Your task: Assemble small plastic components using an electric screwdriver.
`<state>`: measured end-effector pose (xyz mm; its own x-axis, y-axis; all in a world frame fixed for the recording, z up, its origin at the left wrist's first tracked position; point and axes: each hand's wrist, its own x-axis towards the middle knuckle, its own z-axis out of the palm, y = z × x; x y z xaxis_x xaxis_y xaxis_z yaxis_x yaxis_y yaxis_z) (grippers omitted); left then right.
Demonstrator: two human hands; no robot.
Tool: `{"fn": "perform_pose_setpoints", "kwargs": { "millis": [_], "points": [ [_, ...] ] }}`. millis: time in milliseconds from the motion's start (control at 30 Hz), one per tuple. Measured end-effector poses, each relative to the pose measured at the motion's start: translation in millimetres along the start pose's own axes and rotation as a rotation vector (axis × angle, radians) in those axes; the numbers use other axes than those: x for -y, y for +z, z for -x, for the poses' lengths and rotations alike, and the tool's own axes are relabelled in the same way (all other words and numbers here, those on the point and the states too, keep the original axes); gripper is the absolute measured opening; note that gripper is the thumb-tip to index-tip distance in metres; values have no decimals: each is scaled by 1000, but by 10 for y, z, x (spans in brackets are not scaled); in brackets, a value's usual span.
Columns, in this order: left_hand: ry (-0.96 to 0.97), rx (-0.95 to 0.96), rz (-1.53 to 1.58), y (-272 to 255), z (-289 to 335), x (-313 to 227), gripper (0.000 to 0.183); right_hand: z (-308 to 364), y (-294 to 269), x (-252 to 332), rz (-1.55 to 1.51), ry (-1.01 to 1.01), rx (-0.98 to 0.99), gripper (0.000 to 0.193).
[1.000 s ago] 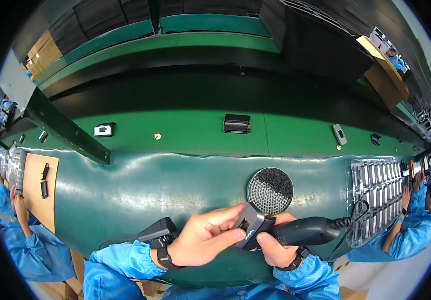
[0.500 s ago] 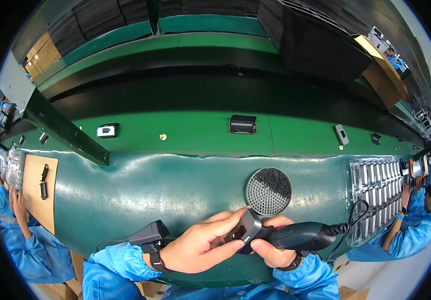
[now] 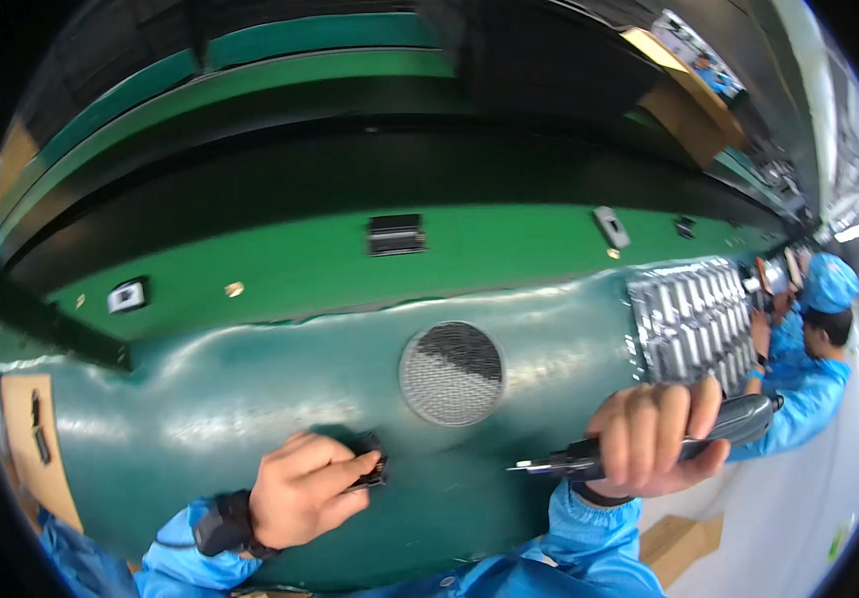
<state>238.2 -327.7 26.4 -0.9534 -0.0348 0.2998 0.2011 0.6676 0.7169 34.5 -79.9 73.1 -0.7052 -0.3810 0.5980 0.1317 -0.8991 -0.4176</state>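
Observation:
My left hand (image 3: pixel 305 488) pinches a small black device housing (image 3: pixel 373 464) low over the green work mat (image 3: pixel 250 399); its fingers cover much of the part. My right hand (image 3: pixel 659 439) is wrapped around a black electric screwdriver (image 3: pixel 743 423), held nearly level. The screwdriver's thin bit points left toward the housing, with a gap between them. Beyond and between my hands stands a round tray (image 3: pixel 452 374) with a dotted grid and a heap of small dark screws (image 3: pixel 469 347) toward its far right side.
Along a green conveyor strip (image 3: pixel 509 234) lie an open black case (image 3: pixel 395 234), a grey device (image 3: pixel 611 227) and a white-and-black device (image 3: pixel 128 295). A clear tray of grey parts (image 3: pixel 693 319) sits right, near a co-worker (image 3: pixel 813 349). Cardboard (image 3: pixel 40 468) bears black parts at left.
My hands have moved apart: the left went left with the black housing, the right went right with the screwdriver, its bit now showing. The whole view has shifted and tilted rightward.

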Motion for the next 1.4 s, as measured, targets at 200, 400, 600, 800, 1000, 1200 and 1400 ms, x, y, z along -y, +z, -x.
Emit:
{"fn": "perform_pose_setpoints", "kwargs": {
  "millis": [200, 400, 600, 800, 1000, 1200, 1400],
  "points": [
    [-17, 116, -333, 227, 80, -114, 44, -13, 9, 615, 39, -445, 288, 18],
    [-58, 247, -435, 163, 5, -317, 40, 306, 239, 523, 427, -654, 132, 24],
    [29, 168, -585, 277, 140, -449, 44, 778, -27, 520, 885, -617, 166, 62],
    [53, 111, -622, 308, 151, -505, 40, 995, -33, 352, 1217, -590, 270, 59],
    [58, 90, -611, 371, 217, -525, 47, 1181, -231, 322, 1318, -614, 458, 56],
    [46, 105, -568, 380, 229, -471, 50, 936, -76, 369, 1235, -629, 505, 14],
    [31, 59, -581, 440, 266, -404, 47, 799, -45, 451, 1207, -557, 643, 16]
  ]
}}
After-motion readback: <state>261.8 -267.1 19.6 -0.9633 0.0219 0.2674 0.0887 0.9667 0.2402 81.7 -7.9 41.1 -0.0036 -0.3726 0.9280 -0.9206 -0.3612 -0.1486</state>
